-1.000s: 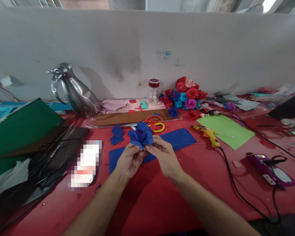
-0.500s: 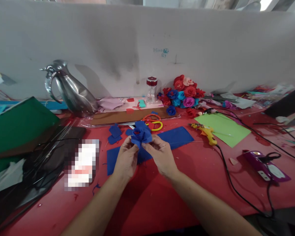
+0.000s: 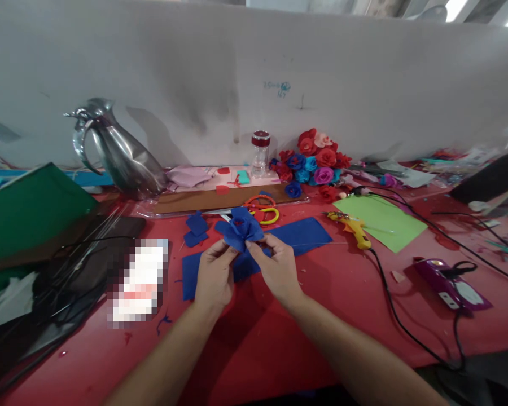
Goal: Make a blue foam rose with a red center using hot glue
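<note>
A blue paper flower (image 3: pixel 242 226) with layered petals is held up over the red table between my two hands. The fingers of my left hand (image 3: pixel 215 270) pinch its lower left petals. Thumb and fingers of my right hand (image 3: pixel 276 264) close on its lower right side. Beneath and behind the hands lies a blue paper strip (image 3: pixel 309 234), partly covered by them. Cut blue petal pieces (image 3: pixel 197 224) rest to the left of the flower. Just behind it are scissors with yellow handles (image 3: pixel 271 216), their blades partly hidden.
Right of the hands lies a yellow glue gun (image 3: pixel 350 226) with a black cord, near a green sheet (image 3: pixel 389 223) and a purple power strip (image 3: pixel 451 285). At the back stand a metal jug (image 3: pixel 125 152), a glass jar (image 3: pixel 260 155) and a bunch of paper roses (image 3: pixel 319 155).
The flower has turned slightly in my fingers, and its front petals now look more spread. Both hands keep their pinch. The camera view has shifted a little.
</note>
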`<move>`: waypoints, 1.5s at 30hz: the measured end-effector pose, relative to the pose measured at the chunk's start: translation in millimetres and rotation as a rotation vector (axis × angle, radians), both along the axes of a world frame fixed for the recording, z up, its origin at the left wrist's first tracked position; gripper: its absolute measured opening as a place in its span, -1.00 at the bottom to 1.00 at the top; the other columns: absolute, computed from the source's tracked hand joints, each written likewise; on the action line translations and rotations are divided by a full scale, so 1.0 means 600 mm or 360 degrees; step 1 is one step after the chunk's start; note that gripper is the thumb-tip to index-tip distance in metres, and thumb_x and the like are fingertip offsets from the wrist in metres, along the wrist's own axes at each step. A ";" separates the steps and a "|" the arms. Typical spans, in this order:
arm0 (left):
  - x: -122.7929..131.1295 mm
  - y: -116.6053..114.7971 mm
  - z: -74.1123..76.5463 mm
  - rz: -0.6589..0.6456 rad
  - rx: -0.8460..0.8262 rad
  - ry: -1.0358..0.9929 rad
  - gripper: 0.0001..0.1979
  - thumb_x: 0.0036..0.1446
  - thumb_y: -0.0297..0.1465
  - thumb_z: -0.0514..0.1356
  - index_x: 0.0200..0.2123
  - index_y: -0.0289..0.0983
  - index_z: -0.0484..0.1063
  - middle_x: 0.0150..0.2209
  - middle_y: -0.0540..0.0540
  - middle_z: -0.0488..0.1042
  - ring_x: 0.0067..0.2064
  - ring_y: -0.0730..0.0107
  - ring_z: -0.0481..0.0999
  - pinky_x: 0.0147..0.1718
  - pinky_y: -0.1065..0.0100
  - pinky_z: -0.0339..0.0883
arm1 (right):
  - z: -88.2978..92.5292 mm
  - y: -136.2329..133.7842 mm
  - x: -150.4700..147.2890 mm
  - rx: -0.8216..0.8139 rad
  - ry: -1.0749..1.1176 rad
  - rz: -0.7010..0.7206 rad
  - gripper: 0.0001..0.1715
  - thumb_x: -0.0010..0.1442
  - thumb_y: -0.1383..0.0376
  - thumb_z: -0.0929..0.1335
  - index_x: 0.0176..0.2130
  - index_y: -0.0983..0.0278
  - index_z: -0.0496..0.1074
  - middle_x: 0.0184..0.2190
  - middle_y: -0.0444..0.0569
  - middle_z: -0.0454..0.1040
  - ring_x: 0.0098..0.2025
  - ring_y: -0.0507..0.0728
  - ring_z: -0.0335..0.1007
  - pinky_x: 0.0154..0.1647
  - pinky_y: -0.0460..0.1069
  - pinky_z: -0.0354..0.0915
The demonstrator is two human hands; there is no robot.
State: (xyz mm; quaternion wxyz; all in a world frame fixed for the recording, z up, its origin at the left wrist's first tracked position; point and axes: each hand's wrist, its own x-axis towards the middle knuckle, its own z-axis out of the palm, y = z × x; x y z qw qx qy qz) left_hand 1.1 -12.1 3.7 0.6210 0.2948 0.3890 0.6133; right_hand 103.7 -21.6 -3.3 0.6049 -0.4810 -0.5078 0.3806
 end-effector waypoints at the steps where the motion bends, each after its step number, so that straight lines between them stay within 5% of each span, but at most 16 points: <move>1: 0.000 0.000 -0.001 -0.0008 -0.0027 -0.0012 -0.81 -0.33 -0.37 0.44 -0.52 -0.23 0.56 -0.46 -0.03 0.59 -0.32 0.29 0.54 -0.25 0.29 0.38 | 0.000 0.001 0.000 -0.0007 -0.0008 -0.0013 -0.85 0.09 0.26 0.37 -0.34 0.26 0.53 -0.37 -0.09 0.58 -0.29 0.11 0.45 -0.18 0.00 0.35; 10: 0.005 -0.008 0.004 -0.0084 -0.0149 -0.0022 -0.77 -0.27 -0.29 0.44 -0.49 -0.27 0.58 -0.46 -0.05 0.59 -0.32 0.31 0.54 -0.23 0.30 0.36 | -0.004 0.010 0.006 -0.0107 -0.0102 -0.0133 -0.85 0.05 0.28 0.35 -0.43 0.28 0.52 -0.46 -0.10 0.55 -0.38 0.10 0.41 -0.28 -0.02 0.33; 17: -0.002 0.007 -0.007 0.0142 -0.0300 0.0018 -0.74 -0.35 -0.29 0.47 -0.52 -0.26 0.56 -0.47 -0.03 0.58 -0.37 0.41 0.51 -0.35 0.42 0.30 | -0.002 0.007 0.006 -0.0084 -0.0056 -0.0150 -0.84 0.06 0.26 0.36 -0.38 0.29 0.52 -0.42 -0.07 0.56 -0.36 0.09 0.41 -0.26 -0.02 0.32; 25: 0.003 0.002 -0.004 -0.0050 -0.0147 -0.0055 -0.83 -0.22 -0.31 0.41 -0.55 -0.27 0.54 -0.49 -0.02 0.54 -0.37 0.39 0.47 -0.23 0.33 0.30 | -0.011 0.010 0.001 -0.0108 -0.0067 -0.0079 -0.84 0.06 0.26 0.35 -0.40 0.29 0.52 -0.42 -0.07 0.56 -0.36 0.09 0.41 -0.24 -0.02 0.31; 36: -0.011 0.005 -0.005 -0.0125 0.0191 0.0256 -0.85 -0.15 -0.42 0.30 -0.41 -0.23 0.62 -0.35 -0.05 0.59 -0.19 0.26 0.50 -0.05 0.23 0.29 | -0.006 0.008 0.006 -0.0065 -0.0070 -0.0039 -0.83 0.08 0.25 0.35 -0.37 0.29 0.52 -0.42 -0.08 0.54 -0.35 0.09 0.39 -0.21 -0.03 0.30; 45: -0.014 0.004 -0.010 0.0131 0.0274 0.0499 -0.89 -0.16 -0.37 0.34 -0.46 -0.22 0.62 -0.48 0.00 0.57 -0.36 0.33 0.48 -0.22 0.30 0.38 | -0.006 0.005 0.005 -0.0057 -0.0059 0.0012 -0.83 0.09 0.26 0.34 -0.37 0.29 0.52 -0.43 -0.08 0.52 -0.33 0.09 0.37 -0.20 -0.02 0.29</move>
